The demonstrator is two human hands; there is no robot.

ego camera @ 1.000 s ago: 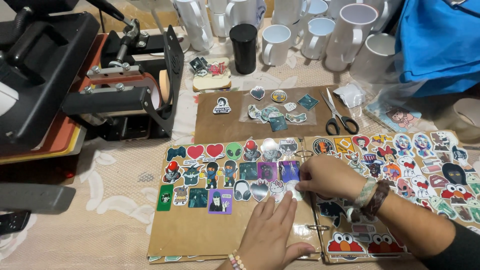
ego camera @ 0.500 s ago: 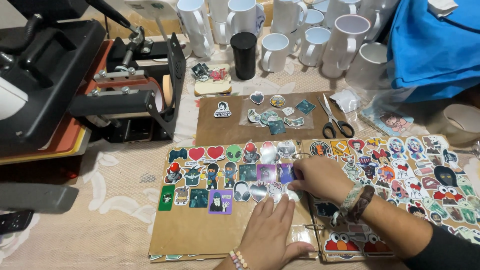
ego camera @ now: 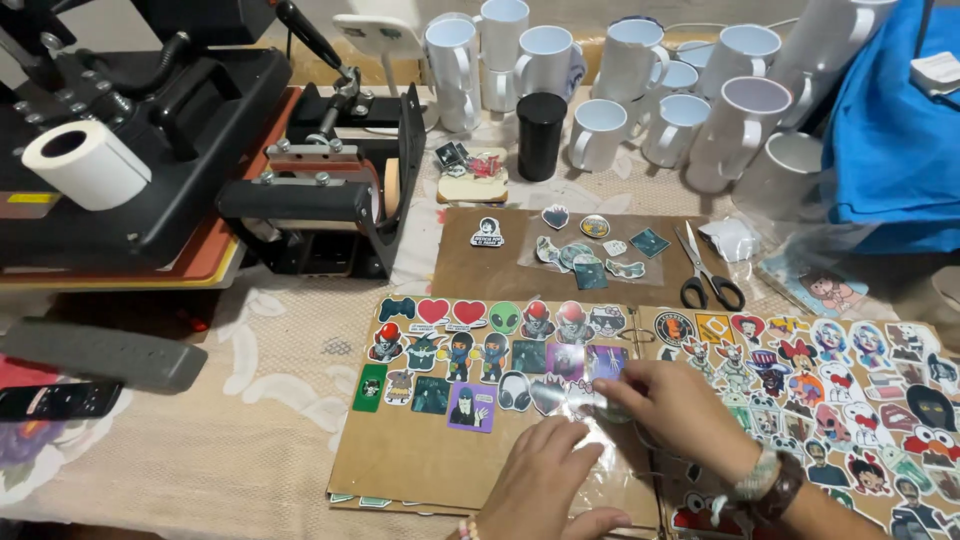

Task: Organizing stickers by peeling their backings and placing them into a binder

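Note:
A brown cardboard page (ego camera: 400,460) covered with colourful stickers (ego camera: 470,350) lies open in front of me. My left hand (ego camera: 545,485) rests flat on a clear plastic sheet (ego camera: 600,440) over the page's lower right part. My right hand (ego camera: 680,400), with bracelets on the wrist, pinches the sheet's edge near the binder rings (ego camera: 640,330). A second sticker page (ego camera: 860,380) spreads to the right.
A black heat press (ego camera: 150,150) with a white roll (ego camera: 85,165) stands at the left. Several white mugs (ego camera: 640,80) and a black mug (ego camera: 541,135) line the back. Scissors (ego camera: 705,270) and loose stickers lie on a brown board (ego camera: 480,275). Blue cloth (ego camera: 890,130) is at the right.
Both hands stay on the plastic sheet over the sticker page, shifting slightly. The camera view has tilted a little, showing more of the mugs and press.

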